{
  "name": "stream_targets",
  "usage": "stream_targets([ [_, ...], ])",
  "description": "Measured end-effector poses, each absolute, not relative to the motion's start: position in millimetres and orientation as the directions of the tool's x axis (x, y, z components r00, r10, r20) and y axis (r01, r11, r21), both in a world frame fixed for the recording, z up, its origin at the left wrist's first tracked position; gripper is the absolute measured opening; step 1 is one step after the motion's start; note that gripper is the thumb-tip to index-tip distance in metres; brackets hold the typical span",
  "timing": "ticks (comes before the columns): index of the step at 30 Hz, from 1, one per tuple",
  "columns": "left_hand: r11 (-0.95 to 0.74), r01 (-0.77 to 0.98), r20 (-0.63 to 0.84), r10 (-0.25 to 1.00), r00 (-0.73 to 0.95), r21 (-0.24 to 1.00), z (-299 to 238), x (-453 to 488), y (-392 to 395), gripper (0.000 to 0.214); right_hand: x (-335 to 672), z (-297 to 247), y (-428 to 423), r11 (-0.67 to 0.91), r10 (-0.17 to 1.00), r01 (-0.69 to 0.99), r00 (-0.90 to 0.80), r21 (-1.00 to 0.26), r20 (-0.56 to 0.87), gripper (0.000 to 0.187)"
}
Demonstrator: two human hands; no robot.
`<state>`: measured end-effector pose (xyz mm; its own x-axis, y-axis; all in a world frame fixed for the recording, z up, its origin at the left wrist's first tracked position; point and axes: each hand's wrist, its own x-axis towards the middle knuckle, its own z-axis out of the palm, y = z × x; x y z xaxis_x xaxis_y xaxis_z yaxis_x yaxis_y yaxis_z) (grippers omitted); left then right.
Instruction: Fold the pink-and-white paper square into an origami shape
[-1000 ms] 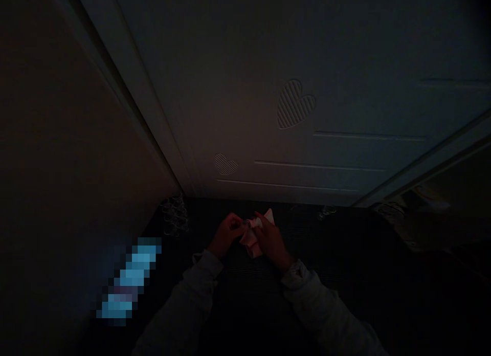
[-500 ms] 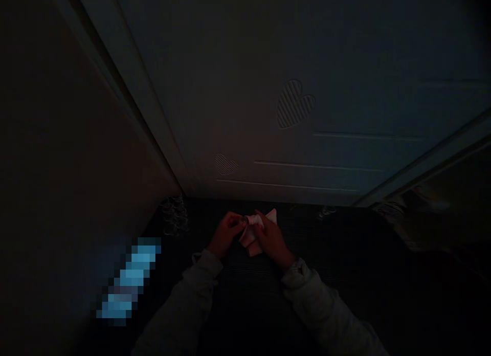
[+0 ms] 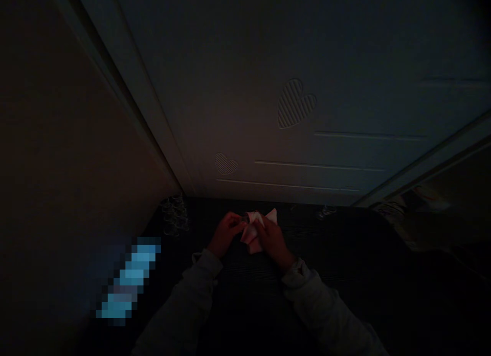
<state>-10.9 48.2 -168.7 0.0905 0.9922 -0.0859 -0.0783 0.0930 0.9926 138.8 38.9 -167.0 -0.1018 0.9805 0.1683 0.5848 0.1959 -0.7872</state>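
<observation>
My left hand has its fingers closed round a small dark, shiny object, probably a small glass like those nearby, though it is too dim to be sure. Against that object my right hand presses a pale pink cloth, its fingers wrapped in the fabric. Loose corners of the cloth hang below and stick out behind the right hand. The cloth hides part of the object. Both hands meet low over the dark tabletop.
Several small clear glasses stand grouped at the left back corner. A few more small glasses are at the back right. Behind rises a pale panel with heart reliefs. A blurred bright screen-like patch lies left. The room is very dark.
The cloth has shifted and bunched differently round the object, its front folds slightly to the right. Both hands stay in nearly the same place.
</observation>
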Motion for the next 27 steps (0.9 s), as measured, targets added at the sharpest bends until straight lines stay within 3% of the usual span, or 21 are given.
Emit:
stream_targets([
  [7,0.098,-0.020,-0.096,0.992,0.087,0.995,-166.9,-11.0,46.7,0.022,139.3,-164.2,38.3,0.180,0.981,0.536,-0.040,-0.825,0.189,0.026],
  [19,0.114,-0.088,-0.107,0.991,0.077,0.990,-171.2,-10.9,49.3,0.021,138.5,-166.9,39.6,0.133,0.977,0.477,0.083,-0.869,0.195,0.021],
  [23,0.087,-0.074,-0.080,0.993,0.089,0.994,-170.4,-11.4,49.0,0.021,137.4,-168.2,39.5,0.207,0.967,0.427,0.046,-0.880,0.250,0.031],
  [27,0.089,-0.077,-0.080,0.991,0.105,0.993,-169.3,-11.9,48.2,0.020,138.0,-164.9,37.6,0.296,0.953,0.428,-0.073,-0.854,0.294,0.027],
])
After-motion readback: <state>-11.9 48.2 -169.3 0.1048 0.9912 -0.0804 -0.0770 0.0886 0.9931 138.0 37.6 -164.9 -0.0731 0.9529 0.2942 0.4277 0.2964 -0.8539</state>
